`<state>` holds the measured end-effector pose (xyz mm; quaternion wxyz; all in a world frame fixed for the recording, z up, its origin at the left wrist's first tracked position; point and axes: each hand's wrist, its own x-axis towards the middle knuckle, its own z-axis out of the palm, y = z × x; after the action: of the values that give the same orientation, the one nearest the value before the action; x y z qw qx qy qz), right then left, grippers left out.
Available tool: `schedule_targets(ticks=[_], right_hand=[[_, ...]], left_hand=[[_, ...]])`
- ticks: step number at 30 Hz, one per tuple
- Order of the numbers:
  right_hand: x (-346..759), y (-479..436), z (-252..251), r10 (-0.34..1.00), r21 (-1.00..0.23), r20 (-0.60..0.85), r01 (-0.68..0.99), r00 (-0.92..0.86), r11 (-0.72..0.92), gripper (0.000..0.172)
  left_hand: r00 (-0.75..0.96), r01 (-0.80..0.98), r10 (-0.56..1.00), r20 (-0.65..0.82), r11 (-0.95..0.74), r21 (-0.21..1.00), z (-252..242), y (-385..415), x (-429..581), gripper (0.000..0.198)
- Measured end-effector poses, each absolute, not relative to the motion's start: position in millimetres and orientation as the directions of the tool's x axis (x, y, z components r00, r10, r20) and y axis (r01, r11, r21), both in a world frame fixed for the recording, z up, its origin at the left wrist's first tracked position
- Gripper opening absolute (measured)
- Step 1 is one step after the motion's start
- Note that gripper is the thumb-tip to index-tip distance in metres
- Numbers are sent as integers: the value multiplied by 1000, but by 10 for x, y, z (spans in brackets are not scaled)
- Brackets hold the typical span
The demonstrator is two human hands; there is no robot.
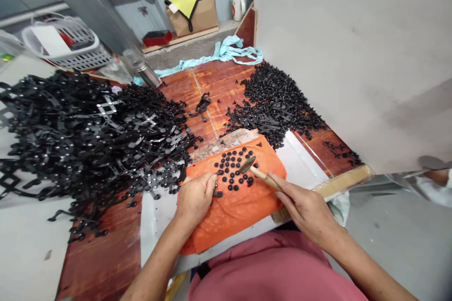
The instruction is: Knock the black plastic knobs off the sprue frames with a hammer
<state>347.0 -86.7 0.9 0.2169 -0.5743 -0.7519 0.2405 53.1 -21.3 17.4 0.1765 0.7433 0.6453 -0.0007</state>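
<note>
My right hand (300,202) grips the wooden handle of a small hammer (262,175), whose dark greenish head is over the round black caps. My left hand (197,195) is closed on a black linkage piece (213,183), mostly hidden by the fingers. Beneath both hands lies an orange cloth (240,214) over a block or pad. Several small round black caps (231,165) are spread on the cloth's upper half, just right of my left hand.
A large heap of black linkage parts (95,131) covers the left of the red-brown table (109,263). Small black pieces (278,99) are piled at the back right, beside a tall grey panel (353,66). A metal tumbler (148,74) and a white basket (70,44) stand back left.
</note>
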Motion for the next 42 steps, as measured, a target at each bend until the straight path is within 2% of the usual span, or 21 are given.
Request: schedule_targets(ticks=[13,20,22,26,31,35,39,42], right_hand=[[3454,-895,19,964,-585,22,778,-266,228,45],[3383,-807,131,940,-519,4,803,-341,293,48],[3322,-755,172,929,-483,33,808,-368,338,50],[3154,-655,247,911,-484,117,778,-395,400,56],[3044,-586,282,894,-303,35,847,-447,436,54],[3042,-579,253,897,-340,82,833,-435,435,56],[2980,-556,250,893,-284,-72,867,-445,409,60],[2985,-541,285,900,-449,0,804,-437,390,54]], left_hand=[[165,984,963,-214,-146,104,189,-184,563,42],[132,987,955,-267,-103,120,264,-158,583,41],[119,988,955,-273,-87,127,265,-160,581,41],[134,979,951,-278,-83,187,229,-157,561,40],[126,967,953,-274,-57,248,161,-155,544,43],[125,964,952,-279,-50,260,140,-154,530,43],[126,969,948,-292,-55,239,129,-159,501,43],[154,964,936,-317,-72,255,125,-185,518,42]])
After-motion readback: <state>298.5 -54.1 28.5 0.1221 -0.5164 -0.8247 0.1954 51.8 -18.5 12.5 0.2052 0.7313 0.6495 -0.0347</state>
